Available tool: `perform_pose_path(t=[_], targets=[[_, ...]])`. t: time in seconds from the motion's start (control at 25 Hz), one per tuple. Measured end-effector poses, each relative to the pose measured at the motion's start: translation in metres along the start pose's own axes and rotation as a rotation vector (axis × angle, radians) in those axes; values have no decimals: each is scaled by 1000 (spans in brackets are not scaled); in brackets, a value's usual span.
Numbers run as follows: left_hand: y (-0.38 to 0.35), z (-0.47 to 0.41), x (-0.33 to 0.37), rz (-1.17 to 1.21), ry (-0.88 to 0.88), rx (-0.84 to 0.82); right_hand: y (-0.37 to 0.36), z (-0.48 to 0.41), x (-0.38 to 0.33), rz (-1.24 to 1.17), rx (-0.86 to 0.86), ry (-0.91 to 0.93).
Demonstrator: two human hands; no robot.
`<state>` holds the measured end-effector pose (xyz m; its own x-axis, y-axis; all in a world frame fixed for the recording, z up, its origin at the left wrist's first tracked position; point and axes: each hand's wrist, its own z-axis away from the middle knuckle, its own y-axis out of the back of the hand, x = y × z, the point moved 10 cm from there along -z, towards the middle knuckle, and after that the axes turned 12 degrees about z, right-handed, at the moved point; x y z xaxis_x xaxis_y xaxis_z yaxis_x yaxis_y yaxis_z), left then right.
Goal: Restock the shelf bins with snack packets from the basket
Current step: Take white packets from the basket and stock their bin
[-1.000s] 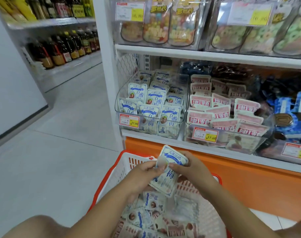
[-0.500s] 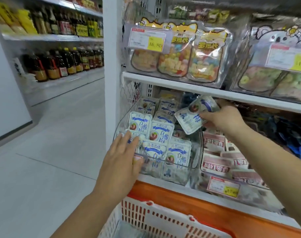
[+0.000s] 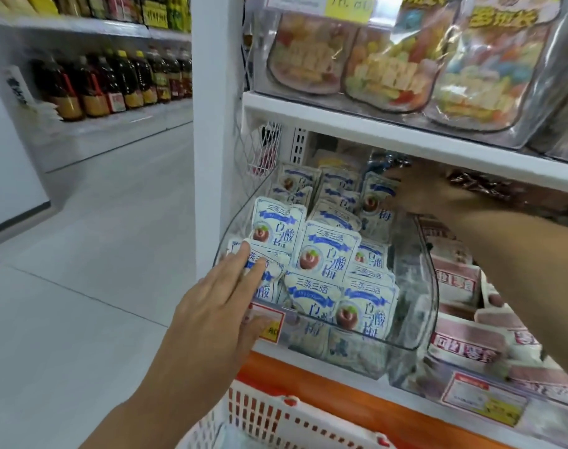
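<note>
A clear plastic bin [image 3: 433, 296] on the lower shelf holds several white-and-blue snack packets [image 3: 328, 251]. My left hand [image 3: 218, 312] lies with straight fingers on the front-left packets, fingertips touching them. My right hand [image 3: 422, 196] reaches under the upper shelf to the back right of the bin. It is blurred and holds one white-and-blue packet [image 3: 378, 202] by its right edge, upright among the rear packets. The white-and-red basket [image 3: 276, 416] shows at the bottom edge, below the shelf.
To the right stands a second clear bin of pink-and-white packets [image 3: 464, 345]. Bags of colourful sweets [image 3: 389, 66] fill the shelf above. A price tag [image 3: 266, 322] hangs on the bin front. A white post [image 3: 214, 124] bounds the shelf on the left, with aisle floor and bottles [image 3: 114, 82] beyond.
My right hand lifted a packet from the basket and carried it to the back of the blue-packet bin. My left hand left the packet and moved onto the front packets.
</note>
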<state>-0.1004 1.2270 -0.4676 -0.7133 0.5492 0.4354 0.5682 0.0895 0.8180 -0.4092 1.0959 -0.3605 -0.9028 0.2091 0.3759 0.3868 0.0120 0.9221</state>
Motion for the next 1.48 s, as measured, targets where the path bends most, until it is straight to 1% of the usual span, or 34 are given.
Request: perform_pose_path(t=[0.08, 0.12, 0.24, 0.32, 0.48, 0.56, 0.64, 0.72, 0.8, 0.88, 0.92, 0.96, 1.0, 1.04, 1.08, 1.16, 1.2, 1.24, 1.28, 1.36, 1.48], targets=[[-3, 1, -1, 41, 6, -22, -4, -3, 2, 111, 17, -8], [-3, 1, 0, 69, 5, -23, -8, -5, 1, 123, 22, 1], [-3, 3, -1, 137, -3, -16, -15, -5, -4, 15, 36, 30], [2, 1, 5, 153, -14, -7, -17, -1, 1, -53, 11, -10], [6, 1, 11, 158, 56, -56, -14, 16, 5, -174, -19, -34], [11, 5, 14, 205, 35, -15, 1, 35, 4, -277, 2, -32], [20, 15, 19, 206, 4, 72, 23, 67, -3, -348, 105, -5], [28, 29, 28, 209, -44, 196, 40, 113, -15, -376, 256, 59], [26, 47, 41, 224, -66, 257, 47, 172, -30, -483, 436, 102], [14, 65, 56, 219, -96, 229, 43, 236, -44, -651, 636, 122], [2, 73, 61, 216, -109, 180, 31, 267, -53, -729, 690, 123], [-13, 81, 64, 210, -119, 112, 10, 291, -66, -788, 695, 134], [-34, 92, 65, 205, -112, 13, -23, 311, -80, -819, 629, 139], [-60, 104, 63, 215, -79, -111, -65, 323, -97, -840, 483, 129], [-90, 120, 55, 235, -15, -251, -119, 329, -111, -862, 247, 95], [-152, 159, 31, 229, 136, -532, -248, 354, -129, -884, -404, -53], [-180, 179, 21, 204, 198, -649, -302, 378, -130, -890, -676, -153], [-201, 196, 11, 195, 262, -724, -338, 398, -124, -879, -816, -239], [-217, 210, 2, 214, 335, -756, -364, 411, -118, -849, -864, -302], [-243, 232, -14, 278, 488, -783, -393, 421, -116, -818, -857, -349], [-276, 256, -32, 382, 667, -806, -404, 409, -153, -868, -821, -228]])
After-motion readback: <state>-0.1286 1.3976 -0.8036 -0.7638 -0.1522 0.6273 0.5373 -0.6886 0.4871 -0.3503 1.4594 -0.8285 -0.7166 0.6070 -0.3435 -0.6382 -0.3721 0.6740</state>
